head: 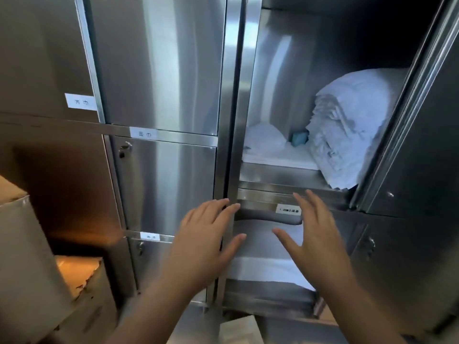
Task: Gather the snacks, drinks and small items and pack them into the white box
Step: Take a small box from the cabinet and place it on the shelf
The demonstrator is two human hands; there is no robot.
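Search step, I reckon, nothing gathered yet. Both hands are up in front of the steel cabinet point(159, 70), empty. My L hand point(198, 244) has fingers straight and a bit spread, tips over the vertical post between the door columns; can't tell if they touch it. My R hand point(315, 239) is the same, flat and spread, holding nothing, in front of the lower open cpt. where flat white linen point(263, 269) lies under a small label point(288, 210). The upper cpt. is open too, door point(422, 145) swung out to the R, w/ a tall stack of folded towels point(352, 135) leaning at its R side and a small teal item point(299, 139) tucked just beside it, too blurred to ID. No snacks or drinks in view anywhere. A pale boxy corner point(241, 330) shows at the bottom edge below my hands, poss. the white box, can't confirm. Cardboard boxes point(24, 244) sit at far L. Next move, IMO: this cabinet looks like linen only, so pull both hands clear and turn to find the actual goods, or check the teal item first.
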